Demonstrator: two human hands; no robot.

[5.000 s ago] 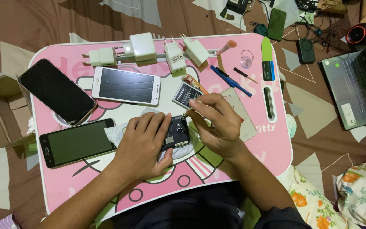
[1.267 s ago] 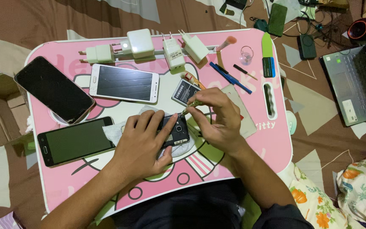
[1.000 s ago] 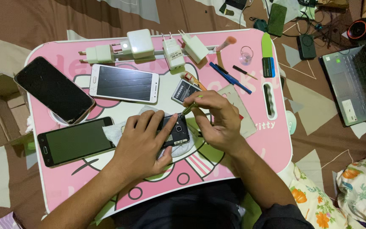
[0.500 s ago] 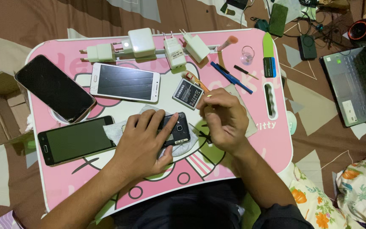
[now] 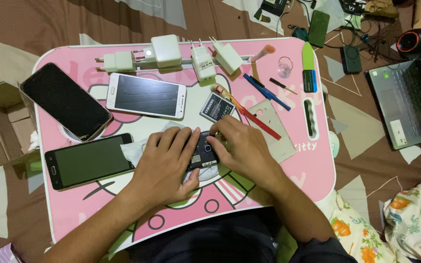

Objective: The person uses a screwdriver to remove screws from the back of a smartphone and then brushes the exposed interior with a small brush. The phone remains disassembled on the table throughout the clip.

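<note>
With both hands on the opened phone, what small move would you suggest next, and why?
Probably lift the right hand clear while the left hand steadies the opened phone: its back is uncovered, and the battery and back cover lie just beside it.

Bare arms, dark clothes

My left hand (image 5: 164,165) and right hand (image 5: 244,148) wear no gloves, rings or watch. Both forearms are uncovered to the elbow; a dark sleeve (image 5: 325,246) starts at my right upper arm, and dark clothing covers my lap.

Even, soft overhead light on the pink table (image 5: 288,195) (faint glare on nearby screens); surroundings dimmer, sharp focus.
</note>
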